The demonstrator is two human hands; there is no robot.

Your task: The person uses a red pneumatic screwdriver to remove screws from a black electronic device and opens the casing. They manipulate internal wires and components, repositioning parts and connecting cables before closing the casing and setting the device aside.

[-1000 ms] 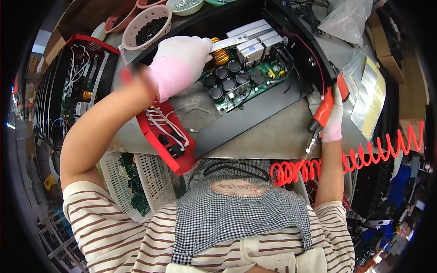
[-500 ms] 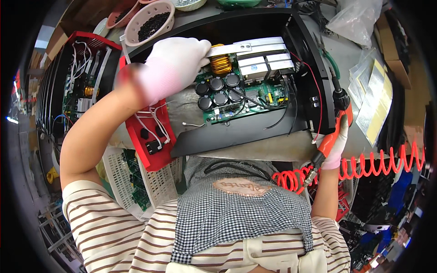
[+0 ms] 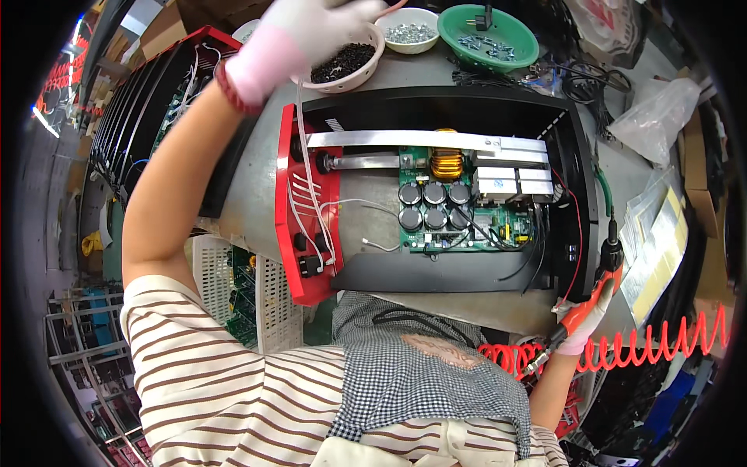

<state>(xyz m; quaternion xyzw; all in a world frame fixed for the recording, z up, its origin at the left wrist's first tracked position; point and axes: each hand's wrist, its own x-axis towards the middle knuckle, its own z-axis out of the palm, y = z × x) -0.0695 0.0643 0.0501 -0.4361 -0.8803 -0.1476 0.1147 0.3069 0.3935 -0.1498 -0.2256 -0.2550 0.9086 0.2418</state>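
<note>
Our right hand [image 3: 593, 315] clamps its fingers around the red driver [image 3: 609, 282] at four o'clock; our left hand [image 3: 311, 35] blurs near eleven, its fingers' state untellable. The open casing [image 3: 443, 271] lies toward two.

- Here's the open black chassis [image 3: 451, 274], open side up along the surface's near edge, red end panel [image 3: 310, 291] at left.
- Inside it, the green circuit board [image 3: 467, 244] sits face up, six round capacitors showing.
- Red power driver [image 3: 609, 279] in the right hand [image 3: 593, 321], slanting over the near edge.
- Pale pink bowl [image 3: 377, 56], black bits inside, well back from that edge, the blurred left hand [image 3: 320, 31] above.
</note>
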